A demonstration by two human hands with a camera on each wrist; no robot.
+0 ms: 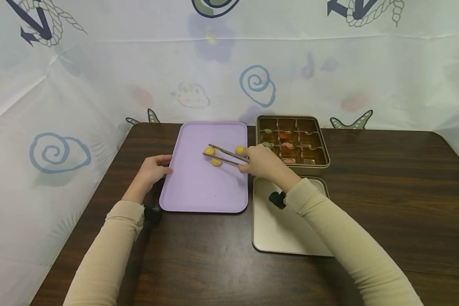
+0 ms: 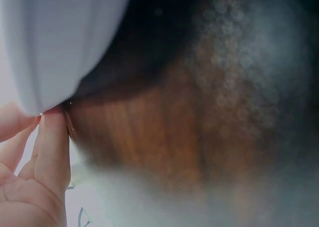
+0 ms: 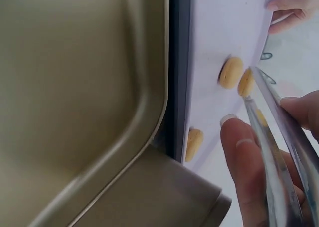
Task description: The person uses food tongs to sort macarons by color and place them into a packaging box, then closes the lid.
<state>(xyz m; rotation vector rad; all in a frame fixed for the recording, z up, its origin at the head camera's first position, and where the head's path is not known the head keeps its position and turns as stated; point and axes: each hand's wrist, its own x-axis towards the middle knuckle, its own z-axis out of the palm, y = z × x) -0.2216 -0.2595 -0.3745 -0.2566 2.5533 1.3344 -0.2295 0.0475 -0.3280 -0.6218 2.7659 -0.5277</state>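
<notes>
A light purple tray (image 1: 195,191) lies on the table, and my left hand (image 1: 151,172) pinches its left rim between thumb and fingers. My right hand (image 1: 264,161) holds metal tongs (image 3: 279,107) that reach in over the tray's right edge. Their tips stand on either side of one yellow macaron (image 3: 245,82). Just beside it lies a second yellow macaron (image 1: 216,162), partly under the lower tong arm. The third yellow macaron (image 3: 194,145) sits near the tray's right rim, close to my right fingers.
Behind my right hand stands a gold tin (image 1: 327,157) with a brown divided insert; some compartments hold green, red and pink pieces. In front of it lies a shallow gold lid (image 1: 275,233), under my right forearm. A printed white cloth (image 1: 168,63) hangs behind the dark wooden table (image 1: 199,259).
</notes>
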